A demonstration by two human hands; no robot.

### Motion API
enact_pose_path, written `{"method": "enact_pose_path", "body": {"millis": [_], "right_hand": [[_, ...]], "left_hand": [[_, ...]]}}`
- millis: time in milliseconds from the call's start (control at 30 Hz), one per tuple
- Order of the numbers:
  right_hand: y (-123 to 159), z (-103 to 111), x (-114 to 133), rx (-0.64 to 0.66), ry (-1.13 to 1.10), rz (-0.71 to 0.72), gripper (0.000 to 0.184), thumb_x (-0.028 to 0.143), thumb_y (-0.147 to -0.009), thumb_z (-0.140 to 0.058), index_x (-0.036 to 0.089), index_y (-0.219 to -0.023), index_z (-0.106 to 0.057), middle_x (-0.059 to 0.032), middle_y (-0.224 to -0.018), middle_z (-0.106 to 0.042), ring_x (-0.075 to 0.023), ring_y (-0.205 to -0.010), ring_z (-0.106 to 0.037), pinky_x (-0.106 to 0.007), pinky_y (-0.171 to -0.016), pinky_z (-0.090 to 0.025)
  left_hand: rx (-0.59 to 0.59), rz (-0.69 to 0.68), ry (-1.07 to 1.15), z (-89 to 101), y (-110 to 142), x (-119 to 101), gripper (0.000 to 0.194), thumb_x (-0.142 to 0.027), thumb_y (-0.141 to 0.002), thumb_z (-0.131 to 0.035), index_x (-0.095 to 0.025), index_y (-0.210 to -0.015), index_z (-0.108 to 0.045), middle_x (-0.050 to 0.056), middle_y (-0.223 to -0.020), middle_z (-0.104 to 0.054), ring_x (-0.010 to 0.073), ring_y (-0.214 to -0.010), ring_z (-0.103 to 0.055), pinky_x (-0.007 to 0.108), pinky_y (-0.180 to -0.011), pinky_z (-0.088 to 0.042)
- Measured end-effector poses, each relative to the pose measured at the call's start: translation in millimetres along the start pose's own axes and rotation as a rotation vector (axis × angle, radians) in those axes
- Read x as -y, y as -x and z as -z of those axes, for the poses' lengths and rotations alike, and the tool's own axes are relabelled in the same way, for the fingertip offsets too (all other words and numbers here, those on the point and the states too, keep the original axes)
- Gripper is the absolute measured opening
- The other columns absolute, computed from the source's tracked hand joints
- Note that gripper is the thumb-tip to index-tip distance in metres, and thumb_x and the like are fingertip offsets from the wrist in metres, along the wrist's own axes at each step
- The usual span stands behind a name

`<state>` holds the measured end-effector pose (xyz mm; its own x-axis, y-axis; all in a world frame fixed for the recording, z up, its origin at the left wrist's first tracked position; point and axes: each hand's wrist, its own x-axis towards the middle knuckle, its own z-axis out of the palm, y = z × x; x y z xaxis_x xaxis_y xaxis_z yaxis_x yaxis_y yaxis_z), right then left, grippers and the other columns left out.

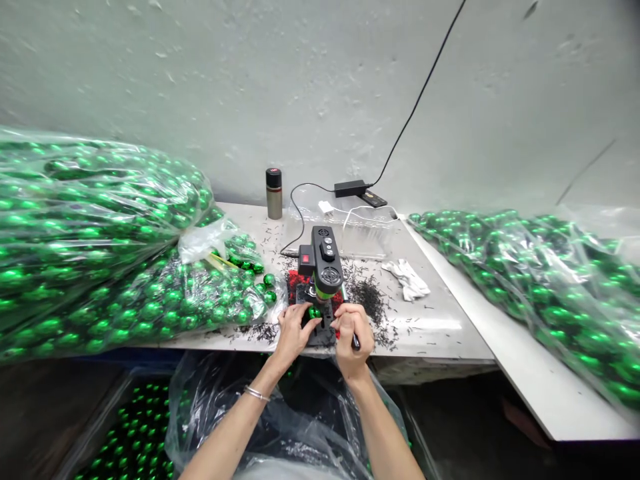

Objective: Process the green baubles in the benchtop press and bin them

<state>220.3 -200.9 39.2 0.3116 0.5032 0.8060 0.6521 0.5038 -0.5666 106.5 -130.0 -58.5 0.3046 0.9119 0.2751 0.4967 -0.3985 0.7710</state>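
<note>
My left hand [295,327] pinches a shiny green ball [315,311] between thumb and fingers. The ball sits beneath the round head of a small black bench machine [327,267], which has a red switch on its side. To the right of the ball, my right hand [354,333] is closed around a slim tool with a black handle [355,343]. Its working end is mostly hidden by my fingers, so its kind is unclear. Small black pieces [367,300] lie heaped behind my right hand, and red bits [299,279] surround the machine's base.
Clear bags of green balls lie left [100,233] and right [525,280]. Behind the machine are a flask [274,193], a power adapter [350,189] with cables, and a clear plastic tray [367,237]. A white glove [407,280] lies right. Below the table edge hangs clear plastic sheeting [310,427].
</note>
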Motion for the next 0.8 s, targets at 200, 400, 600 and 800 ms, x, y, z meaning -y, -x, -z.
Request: {"method": "enact_pose_path", "body": {"millis": [200, 400, 600, 800], "right_hand": [[4, 0, -1, -0.003, -0.002, -0.039, 0.028, 0.014, -0.096, -0.041, 0.02, -0.071, -0.054, -0.002, -0.076, -0.059, -0.0139, -0.07, -0.059, -0.029, -0.063, -0.046], [4, 0, -3, 0.001, 0.001, -0.002, 0.027, 0.012, -0.095, -0.042, 0.021, -0.072, -0.052, -0.0015, -0.076, -0.058, -0.0135, -0.07, -0.059, -0.028, -0.062, -0.047], [7, 1, -4, 0.014, -0.007, 0.002, 0.026, 0.011, -0.095, -0.041, 0.021, -0.072, -0.05, -0.0013, -0.076, -0.056, -0.0127, -0.069, -0.058, -0.028, -0.061, -0.047], [23, -4, -23, 0.023, -0.015, 0.087, 0.025, 0.015, -0.097, -0.038, 0.022, -0.075, -0.048, -0.0013, -0.076, -0.053, -0.0133, -0.068, -0.056, -0.029, -0.06, -0.048]], "left_hand": [[-0.005, -0.052, -0.004, 2.8, 1, 5, 0.026, -0.033, -0.091, -0.061, -0.022, -0.114, -0.067, 0.011, -0.115, -0.071, 0.0289, -0.116, -0.059, 0.051, -0.107, -0.037], [0.073, -0.092, -0.012, 6.8, -8, 1, 0.028, -0.034, -0.089, -0.064, -0.022, -0.114, -0.068, 0.013, -0.116, -0.071, 0.032, -0.118, -0.058, 0.059, -0.117, -0.02], [0.08, -0.047, 0.062, 0.9, -7, 2, 0.03, -0.035, -0.087, -0.066, -0.021, -0.114, -0.069, 0.012, -0.122, -0.07, 0.0307, -0.123, -0.058, 0.058, -0.119, -0.02], [0.066, -0.053, 0.103, -1.5, -5, 5, 0.031, -0.033, -0.086, -0.067, -0.019, -0.114, -0.069, 0.013, -0.121, -0.071, 0.0303, -0.122, -0.058, 0.056, -0.118, -0.024]]}}
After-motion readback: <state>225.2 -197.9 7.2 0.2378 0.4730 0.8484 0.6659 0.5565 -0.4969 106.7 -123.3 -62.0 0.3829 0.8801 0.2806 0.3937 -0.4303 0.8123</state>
